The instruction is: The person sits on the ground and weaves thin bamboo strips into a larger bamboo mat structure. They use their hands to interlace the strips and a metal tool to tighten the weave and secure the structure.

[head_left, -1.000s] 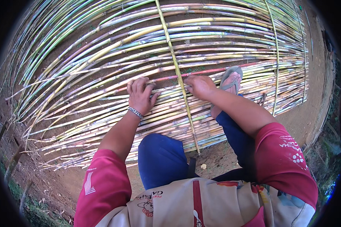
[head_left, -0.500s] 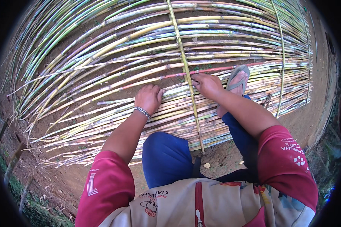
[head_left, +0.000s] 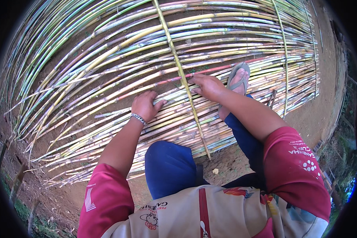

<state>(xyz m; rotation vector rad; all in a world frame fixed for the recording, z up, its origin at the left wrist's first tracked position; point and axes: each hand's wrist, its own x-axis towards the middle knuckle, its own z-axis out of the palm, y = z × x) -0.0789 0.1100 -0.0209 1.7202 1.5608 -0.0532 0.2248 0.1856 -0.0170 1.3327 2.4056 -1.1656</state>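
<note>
Long jointed canes (head_left: 154, 131), yellow, pink and pale green, lie side by side on the ground. A yellow-green crosswise pole (head_left: 174, 55) runs over them from far to near. My left hand (head_left: 144, 106), with a chain bracelet at its wrist, rests on the canes left of this pole. Its thumb stands apart from its bent fingers. Right of the pole, my right hand (head_left: 209, 87) has its thumb and bent fingers around a cane, close beside the pole; its fingertips are partly hidden. A reddish cane (head_left: 168, 80) passes just beyond both hands.
My sandaled foot (head_left: 239, 79) stands on the canes, right of my right hand. A second crosswise pole (head_left: 285, 55) crosses farther right. Spaced canes (head_left: 119, 47) spread across the far side. My blue-clad knee (head_left: 168, 166) is at the near edge, beside bare soil (head_left: 226, 166).
The view has shifted, so the canes and both hands appear farther left. My left thumb has spread away from its fingers. My right hand stays beside the crosswise pole.
</note>
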